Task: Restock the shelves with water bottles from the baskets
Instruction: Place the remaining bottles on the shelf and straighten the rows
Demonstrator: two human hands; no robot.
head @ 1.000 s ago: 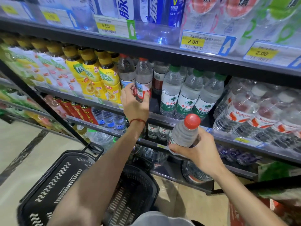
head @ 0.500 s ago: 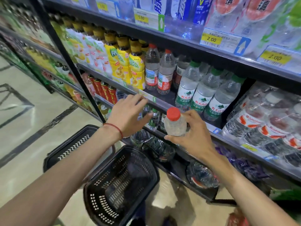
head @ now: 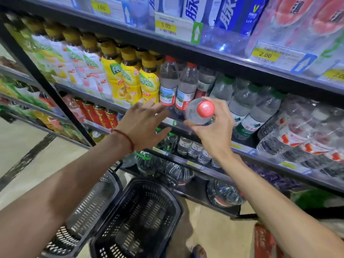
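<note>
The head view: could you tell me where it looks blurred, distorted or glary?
Head view: wide-angle distortion bows the shelf edge; yellow-capped bottles at far left blur; highlights glint on the wrapped water packs; the red-capped bottle in the right hand looks sharpest.

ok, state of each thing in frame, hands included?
left hand: open, empty
right hand: grips held bottle
held bottle: capped, tilted toward camera, not yet shelved
shelved red-cap bottles: upright, capped
front basket: no bottles visible inside
</note>
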